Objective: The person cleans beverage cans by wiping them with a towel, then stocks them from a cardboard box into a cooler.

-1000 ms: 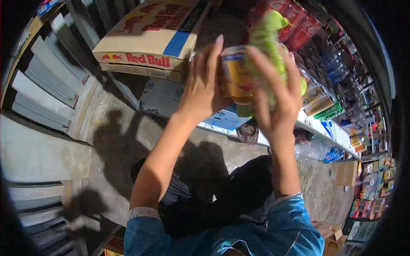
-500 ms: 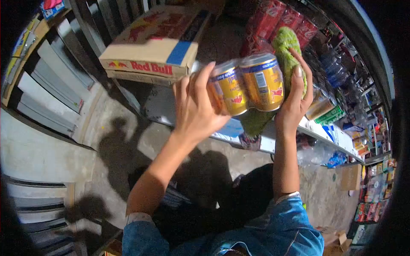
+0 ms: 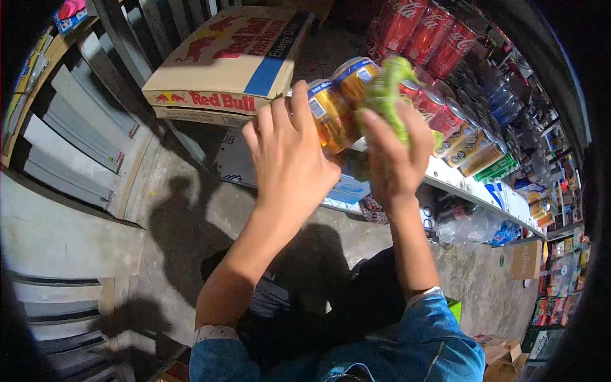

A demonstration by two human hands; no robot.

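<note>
My left hand (image 3: 289,143) grips a wrapped pack of gold drink cans (image 3: 331,114) from its left side, fingers curled over the edge. The cans have blue-and-white bands near their tops, and the pack is tilted. A green cloth (image 3: 387,95) is bunched in my right hand (image 3: 398,149), pressed against the right side of the pack. The cloth and right fingers are blurred and hide part of the cans. Left of the pack is a Red Bull carton (image 3: 223,63) on the shelf.
Red Coca-Cola cans (image 3: 423,38) stand in wrapped packs at the back right. Beside them are more gold cans (image 3: 477,153) and a green can (image 3: 499,169) along the metal shelf edge (image 3: 468,195). A cardboard box (image 3: 526,260) sits lower right; slatted panels (image 3: 70,134) line the left.
The pack has turned and shifted a little left. My right hand has moved left with the green cloth, across the cans' right side, uncovering cans on the shelf behind.
</note>
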